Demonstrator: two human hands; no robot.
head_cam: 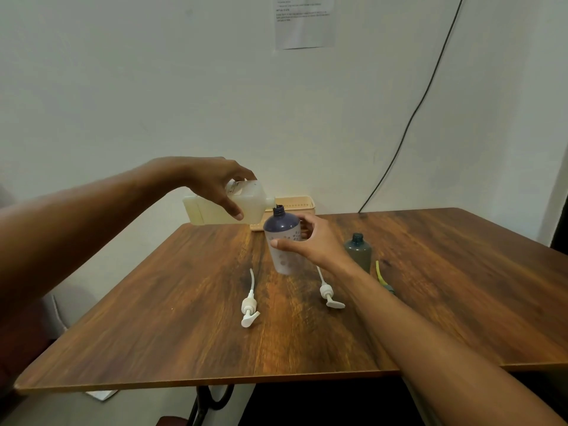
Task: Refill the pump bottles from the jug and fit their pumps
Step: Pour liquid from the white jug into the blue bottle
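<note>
My left hand (219, 182) grips a translucent jug (250, 202) of pale liquid, tipped on its side with its spout at the open neck of a blue-and-white dotted bottle (284, 241). My right hand (310, 244) is wrapped around that bottle, which stands upright on the wooden table (184, 318). A dark green bottle (358, 250) stands open to the right. Two white pumps lie on the table: one pump (249, 310) front left, another pump (329, 295) below my right wrist. A yellow-tubed pump (381, 276) lies by the green bottle, partly hidden by my arm.
A beige slotted basket (302, 204) and a pale container (199, 210) sit at the table's far edge against the wall. A black cable (408, 124) hangs down the wall on the right. A paper sheet (304, 21) is stuck high on the wall.
</note>
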